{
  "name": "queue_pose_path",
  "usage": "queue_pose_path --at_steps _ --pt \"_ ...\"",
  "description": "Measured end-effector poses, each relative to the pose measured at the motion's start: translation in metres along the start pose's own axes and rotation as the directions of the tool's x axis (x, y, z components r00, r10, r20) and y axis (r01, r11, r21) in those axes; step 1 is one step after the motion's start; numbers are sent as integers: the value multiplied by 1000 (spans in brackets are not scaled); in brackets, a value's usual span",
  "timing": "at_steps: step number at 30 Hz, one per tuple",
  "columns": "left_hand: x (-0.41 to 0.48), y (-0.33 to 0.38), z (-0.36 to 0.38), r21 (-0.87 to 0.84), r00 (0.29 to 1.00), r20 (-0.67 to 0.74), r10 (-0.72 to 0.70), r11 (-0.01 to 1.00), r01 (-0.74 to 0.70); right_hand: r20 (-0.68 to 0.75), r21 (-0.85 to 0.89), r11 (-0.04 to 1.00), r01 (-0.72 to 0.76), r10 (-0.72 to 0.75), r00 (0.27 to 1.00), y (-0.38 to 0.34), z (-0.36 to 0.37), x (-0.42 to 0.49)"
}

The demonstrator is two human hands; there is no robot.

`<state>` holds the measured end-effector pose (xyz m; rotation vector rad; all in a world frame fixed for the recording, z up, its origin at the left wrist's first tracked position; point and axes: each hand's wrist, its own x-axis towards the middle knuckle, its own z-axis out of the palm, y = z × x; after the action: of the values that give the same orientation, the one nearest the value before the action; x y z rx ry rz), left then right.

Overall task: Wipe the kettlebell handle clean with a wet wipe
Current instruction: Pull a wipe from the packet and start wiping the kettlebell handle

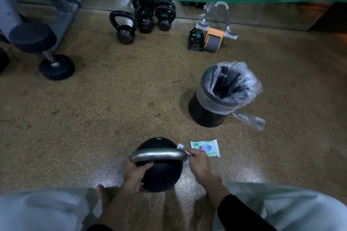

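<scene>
A black kettlebell [161, 174] stands on the floor between my knees, its grey metal handle [157, 154] running left to right. My left hand [134, 176] grips the ball's left side, thumb near the handle's left end. My right hand [199, 161] pinches a white wet wipe [181, 147] around the handle's right end. A green and white wipe packet [205, 148] lies flat on the floor just right of the kettlebell, partly hidden by my right hand.
A black bin with a clear plastic liner [223, 95] stands to the right, further off. Several black kettlebells [144, 18] sit by the green curtain, an ab roller [213, 39] beside them. A dumbbell [45, 56] and a grey machine frame [62, 5] occupy the left.
</scene>
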<state>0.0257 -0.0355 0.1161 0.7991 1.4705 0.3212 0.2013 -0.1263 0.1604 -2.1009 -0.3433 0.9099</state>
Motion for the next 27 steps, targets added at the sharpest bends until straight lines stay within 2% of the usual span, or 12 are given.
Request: queue_pose_path --at_steps 3,5,8,10,13,15,17,21,25,27 --pt "-1 0 0 -4 1000 3 -1 1000 1 -73 25 997 66 -64 995 3 3 -16" --pt "-1 1 0 0 1000 6 4 1000 -4 -113 67 997 43 -36 993 11 1 -22" --pt "0 3 1 -5 1000 6 7 1000 -7 -42 69 997 -46 49 998 7 1 -10" --pt "1 1 1 -5 1000 1 -5 1000 5 -12 9 998 -58 58 998 -2 3 -2" --pt "4 -2 1 2 1000 -8 -28 1000 28 -73 -71 997 41 -47 996 -9 5 -8" --pt "5 -2 1 -1 999 -15 -45 999 45 -109 -62 995 75 -81 991 -2 4 -21" --pt "6 -1 1 -4 998 -15 -55 998 55 -150 -31 999 35 -39 988 7 2 -28" --pt "6 -2 2 -3 999 -8 -40 999 40 -108 -25 1000 -9 6 994 0 3 -15" --pt "5 -2 1 -4 1000 -2 -30 1000 30 -180 -113 991 72 -92 979 -5 12 -22" --pt "5 -2 1 0 1000 7 -28 1000 28 -223 -51 992 119 -128 966 4 15 -36"
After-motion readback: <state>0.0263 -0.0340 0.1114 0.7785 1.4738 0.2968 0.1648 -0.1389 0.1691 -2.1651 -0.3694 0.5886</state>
